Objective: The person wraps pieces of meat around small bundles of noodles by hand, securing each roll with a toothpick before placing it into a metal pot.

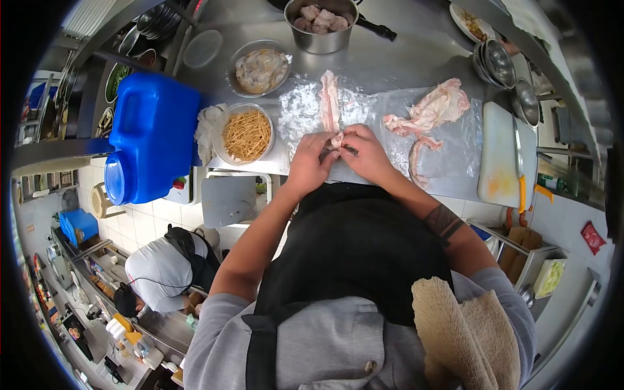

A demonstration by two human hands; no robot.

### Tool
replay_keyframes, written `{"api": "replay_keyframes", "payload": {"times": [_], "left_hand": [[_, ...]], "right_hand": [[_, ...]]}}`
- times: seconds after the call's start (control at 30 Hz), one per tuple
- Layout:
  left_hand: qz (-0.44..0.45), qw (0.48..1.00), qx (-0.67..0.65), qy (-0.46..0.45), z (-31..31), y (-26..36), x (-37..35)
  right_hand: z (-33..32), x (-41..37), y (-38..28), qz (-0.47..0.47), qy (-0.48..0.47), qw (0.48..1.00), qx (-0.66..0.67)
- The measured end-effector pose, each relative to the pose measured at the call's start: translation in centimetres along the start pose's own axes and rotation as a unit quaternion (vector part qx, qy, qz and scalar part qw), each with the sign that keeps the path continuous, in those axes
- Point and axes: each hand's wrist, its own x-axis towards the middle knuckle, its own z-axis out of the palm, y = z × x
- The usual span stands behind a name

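A long, pale pink strip of raw meat (329, 97) lies lengthwise on the steel counter, over a patch of white flour-like powder (296, 107). At its near end, my left hand (312, 161) and my right hand (368, 153) come together, fingers closed on a small curled piece of the meat. Whether something else sits inside that curl is hidden by my fingers. To the right, more raw meat (435, 107) and a thin curved strip (419, 159) rest on a clear plastic sheet (463, 140). Left of my hands is a tub of wooden toothpicks (247, 133).
Behind the tub stands a bowl of pale, shrimp-like pieces (260, 71). A pot (322, 42) holds meat pieces. At right, a knife (520, 162) lies along a cutting board (497, 156). A large blue jug (153, 136) stands left. Another person (162, 273) bends at lower left.
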Motion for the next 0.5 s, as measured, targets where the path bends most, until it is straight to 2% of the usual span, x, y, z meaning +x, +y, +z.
{"api": "replay_keyframes", "payload": {"times": [0.1,0.17,0.4,0.47,0.5], "left_hand": [[-0.036,0.999,-0.022,0.007,0.8,-1.6,-0.3],[0.015,1.0,0.007,-0.003,1.0,-2.9,-0.6],[0.067,0.997,0.022,0.003,0.3,-2.0,-0.4],[0.08,0.996,0.037,0.016,0.6,-2.1,0.0],[0.079,0.996,0.036,0.016,0.7,-2.1,0.2]], "right_hand": [[-0.3,-0.4,-0.7,0.0,0.015,1.0,-0.001],[-0.5,-0.5,-0.8,-0.008,-0.018,1.0,0.016],[-0.3,-0.6,-0.2,-0.023,-0.03,0.999,-0.003],[0.3,-0.7,0.1,0.063,0.015,0.996,0.06],[0.5,-0.6,0.4,0.064,0.015,0.996,0.059]]}}
